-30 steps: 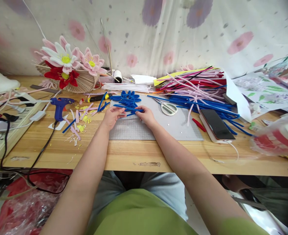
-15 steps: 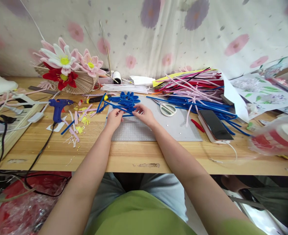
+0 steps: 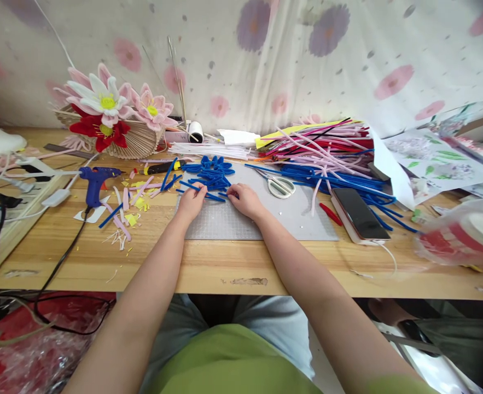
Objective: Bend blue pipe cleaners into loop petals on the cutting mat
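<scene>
My left hand [image 3: 192,201] pinches a blue pipe cleaner [image 3: 213,196] whose end slants down to the right over the grey cutting mat [image 3: 233,224]. My right hand [image 3: 246,201] is closed a little way to the right, its fingertips low over the mat. A short blue end pokes out at those fingertips; the rest of that piece is hidden. Just beyond both hands lie looped blue pipe-cleaner petals [image 3: 212,167] in a cluster. White-handled scissors [image 3: 281,187] rest on the mat right of my right hand.
A blue glue gun [image 3: 97,183] and coloured scraps [image 3: 132,219] lie left. Blue pipe cleaners [image 3: 331,178] are bundled at right, beside a phone [image 3: 360,213] and a plastic-wrapped cup [image 3: 466,230]. Fuzzy flowers [image 3: 108,102] stand at the back left.
My right hand has come down slightly and its fingers have curled in. The blue strip at my left hand now slopes down to the right instead of up toward the petals.
</scene>
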Action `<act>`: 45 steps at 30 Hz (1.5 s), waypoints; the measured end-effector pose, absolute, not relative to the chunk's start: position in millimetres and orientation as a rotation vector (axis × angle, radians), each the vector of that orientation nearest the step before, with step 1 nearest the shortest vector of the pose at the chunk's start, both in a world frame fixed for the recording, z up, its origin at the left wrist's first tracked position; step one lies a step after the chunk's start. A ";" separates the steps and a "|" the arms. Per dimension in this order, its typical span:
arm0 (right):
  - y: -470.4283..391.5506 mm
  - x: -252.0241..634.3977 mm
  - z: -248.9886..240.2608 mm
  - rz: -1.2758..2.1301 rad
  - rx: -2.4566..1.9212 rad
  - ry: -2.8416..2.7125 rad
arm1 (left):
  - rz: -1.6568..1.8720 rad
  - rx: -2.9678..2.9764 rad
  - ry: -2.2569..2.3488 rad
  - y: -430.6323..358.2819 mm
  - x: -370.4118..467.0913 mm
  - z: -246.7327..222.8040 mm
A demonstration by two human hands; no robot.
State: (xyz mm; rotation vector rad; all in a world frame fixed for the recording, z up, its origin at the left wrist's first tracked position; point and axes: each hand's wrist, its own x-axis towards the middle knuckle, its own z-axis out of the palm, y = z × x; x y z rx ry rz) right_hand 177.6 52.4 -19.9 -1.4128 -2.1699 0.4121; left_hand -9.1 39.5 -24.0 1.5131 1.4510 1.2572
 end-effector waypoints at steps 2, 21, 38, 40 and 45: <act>53.3 179.1 -19.4 0.456 -1.412 -2.082 | 1.316 1.438 1.408 42.3 -9.7 -26.7; 47.6 167.1 -24.9 0.896 -1.018 -1.920 | 1.108 1.400 1.341 28.7 5.2 -19.0; 46.3 155.0 -19.5 1.386 -0.912 -1.123 | 1.163 1.268 1.326 27.8 10.1 -14.8; 47.0 155.1 -21.0 1.386 -0.914 -1.117 | 1.109 1.308 1.313 27.7 10.3 -15.6; 50.2 156.6 -27.3 1.479 -0.866 -1.108 | 1.037 1.379 1.312 29.1 8.6 -17.8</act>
